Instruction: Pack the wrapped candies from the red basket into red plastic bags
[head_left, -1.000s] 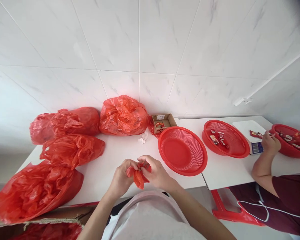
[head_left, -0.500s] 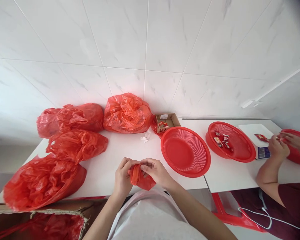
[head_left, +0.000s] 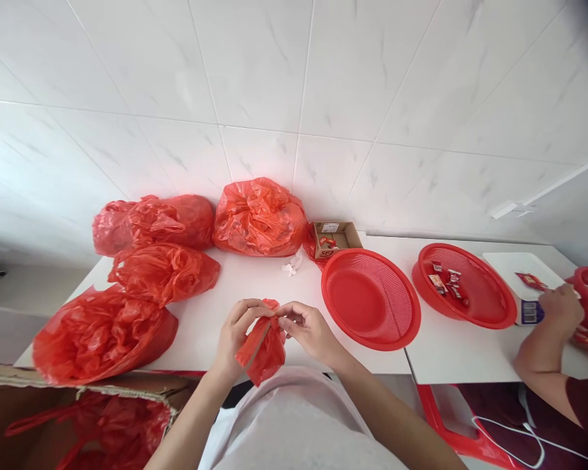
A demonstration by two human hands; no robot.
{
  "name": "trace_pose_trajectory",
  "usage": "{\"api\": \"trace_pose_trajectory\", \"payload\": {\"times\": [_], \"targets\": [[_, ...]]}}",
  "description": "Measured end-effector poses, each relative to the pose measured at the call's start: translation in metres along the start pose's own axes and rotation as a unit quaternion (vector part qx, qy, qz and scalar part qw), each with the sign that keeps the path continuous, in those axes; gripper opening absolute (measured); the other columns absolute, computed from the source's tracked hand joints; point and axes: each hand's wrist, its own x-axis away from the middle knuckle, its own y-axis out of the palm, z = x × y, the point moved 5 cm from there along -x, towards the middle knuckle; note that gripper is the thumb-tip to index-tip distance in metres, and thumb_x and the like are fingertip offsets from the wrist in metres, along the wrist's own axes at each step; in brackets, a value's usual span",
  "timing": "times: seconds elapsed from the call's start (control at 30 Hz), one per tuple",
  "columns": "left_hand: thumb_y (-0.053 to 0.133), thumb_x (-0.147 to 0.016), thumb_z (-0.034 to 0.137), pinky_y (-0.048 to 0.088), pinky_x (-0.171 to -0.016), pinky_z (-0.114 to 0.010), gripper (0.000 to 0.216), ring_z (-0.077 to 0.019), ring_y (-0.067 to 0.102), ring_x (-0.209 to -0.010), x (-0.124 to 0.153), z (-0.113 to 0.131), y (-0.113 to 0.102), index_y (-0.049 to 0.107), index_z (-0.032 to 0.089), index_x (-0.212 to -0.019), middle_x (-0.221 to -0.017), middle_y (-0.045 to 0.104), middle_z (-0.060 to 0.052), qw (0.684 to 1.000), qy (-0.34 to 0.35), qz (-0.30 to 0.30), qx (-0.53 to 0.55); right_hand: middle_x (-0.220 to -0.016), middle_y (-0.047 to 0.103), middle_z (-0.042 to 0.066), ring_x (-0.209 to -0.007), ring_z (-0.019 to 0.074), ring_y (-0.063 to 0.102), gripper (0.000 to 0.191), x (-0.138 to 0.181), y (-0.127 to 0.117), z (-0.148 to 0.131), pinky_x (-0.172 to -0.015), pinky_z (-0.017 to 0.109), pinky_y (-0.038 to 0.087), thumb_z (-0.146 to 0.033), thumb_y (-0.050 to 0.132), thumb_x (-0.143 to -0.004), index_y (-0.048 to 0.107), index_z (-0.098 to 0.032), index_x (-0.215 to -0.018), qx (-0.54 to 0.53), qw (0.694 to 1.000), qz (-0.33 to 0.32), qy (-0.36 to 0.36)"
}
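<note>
A small red plastic bag (head_left: pixel 267 356) hangs between my hands, its top gathered tight above the near table edge. My left hand (head_left: pixel 236 329) pinches the gathered neck from the left. On the other side, my right hand (head_left: pixel 308 331) is closed on the same neck with thumb and fingertips. Whether anything lies inside the bag cannot be seen. To the right of my hands stands a red plastic basket (head_left: pixel 357 300) with perforated sides and nothing in it. A crumpled white tissue (head_left: pixel 292 264) lies beyond my hands.
Several large red plastic bags (head_left: pixel 171 271) fill the table's left side. A cardboard box (head_left: pixel 337 236) with small red packets stands by the wall. Further right are a basket (head_left: pixel 470 294) holding packets, a white scale (head_left: pixel 517 267) and a co-worker's arm (head_left: pixel 543 346). An open carton (head_left: pixel 10 418) sits lower left.
The bag has turned and hangs lower, its neck now drawn together between my fingertips. The view has shifted slightly left. The co-worker's hand has moved down beside the scale.
</note>
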Motion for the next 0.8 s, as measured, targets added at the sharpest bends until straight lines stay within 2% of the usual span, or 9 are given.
{"api": "trace_pose_trajectory", "payload": {"times": [0.13, 0.27, 0.43, 0.5, 0.63, 0.7, 0.8], "targets": [[0.063, -0.085, 0.016, 0.052, -0.073, -0.026, 0.012, -0.0157, 0.064, -0.086, 0.000, 0.004, 0.003, 0.062, 0.022, -0.096, -0.094, 0.063, -0.004, 1.000, 0.008, -0.006, 0.028, -0.091, 0.069, 0.002, -0.082, 0.0148, 0.063, 0.016, 0.000, 0.008, 0.000, -0.075, 0.028, 0.050, -0.021, 0.056, -0.086, 0.069, -0.019, -0.095, -0.028, 0.999, -0.043, 0.019], [0.063, -0.084, 0.016, 0.050, -0.067, -0.023, 0.010, -0.0130, 0.062, -0.076, 0.000, 0.000, 0.001, 0.062, 0.022, -0.092, -0.087, 0.063, -0.001, 0.999, -0.015, -0.033, 0.041, -0.091, 0.070, 0.002, -0.079, 0.0143, 0.063, 0.014, 0.003, 0.005, -0.003, -0.073, 0.027, 0.050, -0.020, 0.058, -0.083, 0.068, -0.018, -0.093, -0.009, 0.999, -0.035, 0.025], [0.057, -0.088, 0.014, 0.051, -0.072, -0.024, 0.015, -0.0134, 0.066, -0.081, 0.003, -0.002, 0.003, 0.066, 0.024, -0.095, -0.092, 0.069, -0.001, 0.993, -0.047, -0.094, 0.048, -0.079, 0.065, 0.000, -0.072, 0.0124, 0.060, 0.004, 0.006, 0.000, -0.018, -0.069, 0.025, 0.048, -0.018, 0.057, -0.080, 0.060, -0.019, -0.078, 0.108, 0.994, -0.006, -0.013], [0.058, -0.088, 0.015, 0.051, -0.072, -0.024, 0.014, -0.0140, 0.067, -0.080, 0.002, -0.003, 0.003, 0.067, 0.024, -0.095, -0.092, 0.071, -0.001, 0.993, -0.044, -0.098, 0.043, -0.077, 0.063, -0.001, -0.069, 0.0116, 0.057, 0.007, 0.007, 0.001, -0.024, -0.067, 0.024, 0.046, -0.013, 0.055, -0.076, 0.056, -0.019, -0.074, 0.195, 0.979, 0.016, -0.047], [0.061, -0.087, 0.018, 0.051, -0.072, -0.026, 0.011, -0.0153, 0.065, -0.080, -0.001, -0.007, 0.000, 0.069, 0.024, -0.091, -0.085, 0.072, -0.001, 0.996, -0.007, -0.089, 0.026, -0.073, 0.058, -0.002, -0.060, 0.0091, 0.048, 0.013, 0.011, 0.006, -0.027, -0.058, 0.021, 0.037, -0.006, 0.053, -0.069, 0.051, -0.019, -0.071, 0.345, 0.932, 0.047, -0.105], [0.062, -0.087, 0.018, 0.050, -0.073, -0.026, 0.010, -0.0155, 0.064, -0.080, -0.003, -0.013, -0.007, 0.070, 0.024, -0.090, -0.084, 0.072, -0.001, 0.997, -0.001, -0.073, 0.018, -0.070, 0.055, -0.003, -0.060, 0.0088, 0.045, 0.014, 0.013, 0.009, -0.025, -0.057, 0.021, 0.034, -0.005, 0.052, -0.068, 0.049, -0.019, -0.070, 0.375, 0.919, 0.034, -0.119], [0.063, -0.086, 0.021, 0.050, -0.074, -0.027, 0.008, -0.0160, 0.064, -0.081, -0.002, -0.023, -0.019, 0.071, 0.022, -0.089, -0.084, 0.072, -0.002, 0.998, -0.033, -0.051, 0.023, -0.069, 0.053, -0.004, -0.061, 0.0094, 0.043, 0.015, 0.017, 0.013, -0.023, -0.057, 0.021, 0.031, -0.005, 0.053, -0.067, 0.047, -0.019, -0.069, 0.395, 0.911, 0.001, -0.122]]}}
